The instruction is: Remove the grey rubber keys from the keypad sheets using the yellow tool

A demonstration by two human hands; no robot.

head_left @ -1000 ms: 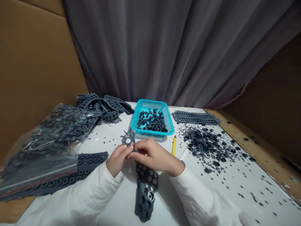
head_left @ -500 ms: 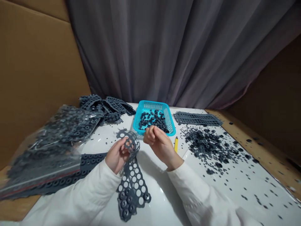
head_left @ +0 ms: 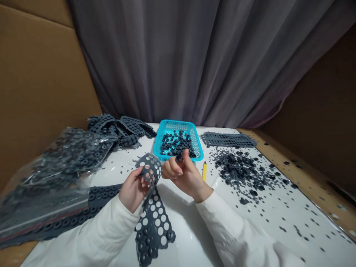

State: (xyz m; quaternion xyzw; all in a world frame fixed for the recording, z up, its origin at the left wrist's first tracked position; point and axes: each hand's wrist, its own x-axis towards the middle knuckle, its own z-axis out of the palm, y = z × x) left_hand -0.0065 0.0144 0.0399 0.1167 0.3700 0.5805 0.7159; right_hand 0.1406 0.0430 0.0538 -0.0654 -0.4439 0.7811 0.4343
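My left hand point(head_left: 134, 189) grips a dark grey rubber sheet point(head_left: 158, 218) full of round holes. Its upper part curls over my fingers, and its lower end, where several ring-shaped pieces remain attached, hangs toward the front. To the right, my right hand point(head_left: 187, 176) has a small black ring point(head_left: 178, 159) on its curled fingers, with the thumb raised beside it. Just behind this hand stands a blue basket point(head_left: 158, 142) holding many small black pieces.
A clear bag of dark pieces point(head_left: 69, 155) and folded sheets point(head_left: 119, 128) lie left. Another sheet point(head_left: 228, 139) lies at the back right, behind a heap of black bits point(head_left: 239, 168). A yellow pencil-like tool point(head_left: 204, 171) is beside my right wrist.
The fingers of my right hand have opened somewhat, and a black ring now shows on them. The hand has moved nearer the sheet. The whole view has shifted slightly.
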